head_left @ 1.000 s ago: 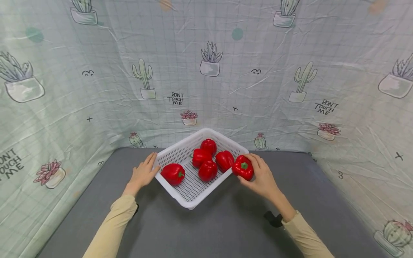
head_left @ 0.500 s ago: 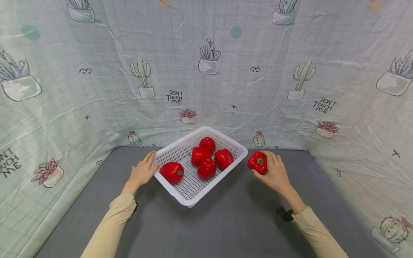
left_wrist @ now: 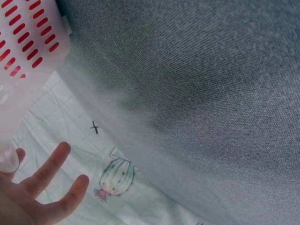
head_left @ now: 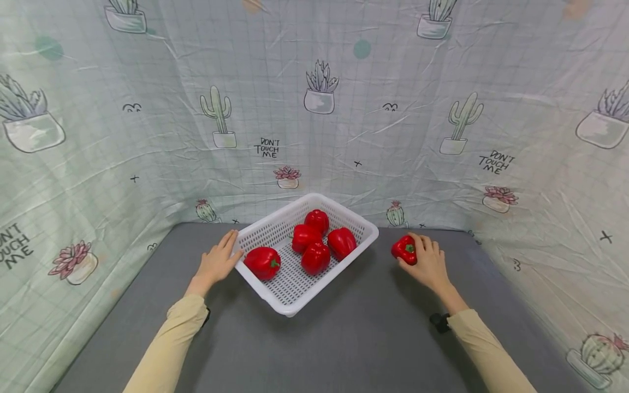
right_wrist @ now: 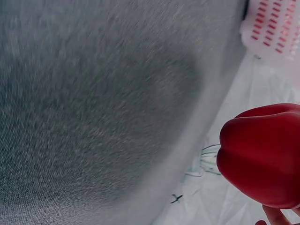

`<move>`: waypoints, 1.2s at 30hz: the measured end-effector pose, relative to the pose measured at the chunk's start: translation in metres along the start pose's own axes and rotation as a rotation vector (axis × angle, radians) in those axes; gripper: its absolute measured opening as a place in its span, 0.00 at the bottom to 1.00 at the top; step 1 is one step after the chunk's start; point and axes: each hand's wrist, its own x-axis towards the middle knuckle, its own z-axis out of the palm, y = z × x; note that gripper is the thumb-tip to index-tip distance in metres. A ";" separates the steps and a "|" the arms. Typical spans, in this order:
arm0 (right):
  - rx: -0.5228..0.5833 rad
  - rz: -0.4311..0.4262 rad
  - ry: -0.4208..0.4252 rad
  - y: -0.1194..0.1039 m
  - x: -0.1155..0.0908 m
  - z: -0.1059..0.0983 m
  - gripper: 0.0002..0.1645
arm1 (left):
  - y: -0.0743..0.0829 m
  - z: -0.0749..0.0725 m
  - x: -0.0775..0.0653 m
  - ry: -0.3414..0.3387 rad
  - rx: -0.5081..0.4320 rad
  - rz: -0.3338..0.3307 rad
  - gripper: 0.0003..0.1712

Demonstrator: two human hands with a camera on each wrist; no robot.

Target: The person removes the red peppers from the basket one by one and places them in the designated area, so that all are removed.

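My right hand (head_left: 428, 265) grips a red bell pepper (head_left: 403, 250) to the right of a white perforated plastic basket (head_left: 292, 285). The right wrist view shows this bell pepper (right_wrist: 262, 157) large at the right edge, with a few fingertips below it. At the basket's left corner, my left hand (head_left: 214, 267) touches the rim, its fingers extended. Those fingers (left_wrist: 49, 168) look spread and fairly straight in the left wrist view. Inside the basket lie several more red bell peppers: one on its side at the left (head_left: 262, 263), the others grouped toward the right.
A dark grey cloth surface (head_left: 334, 344) lies under everything. Behind and at both sides hangs a pale curtain (head_left: 275, 82) printed with cacti. The basket sits at an angle, its far corner close to the curtain.
My right hand has carried the bell pepper from beside the basket's right rim farther to the right. My left hand and the basket have stayed in place.
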 end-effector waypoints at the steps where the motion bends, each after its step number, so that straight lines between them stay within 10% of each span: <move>1: -0.007 0.006 -0.003 0.002 0.001 0.002 0.40 | 0.000 0.000 0.000 0.002 -0.001 0.001 0.36; 36: -0.012 0.122 -0.140 0.024 0.045 0.042 0.41 | 0.000 0.002 0.000 0.018 0.017 -0.009 0.36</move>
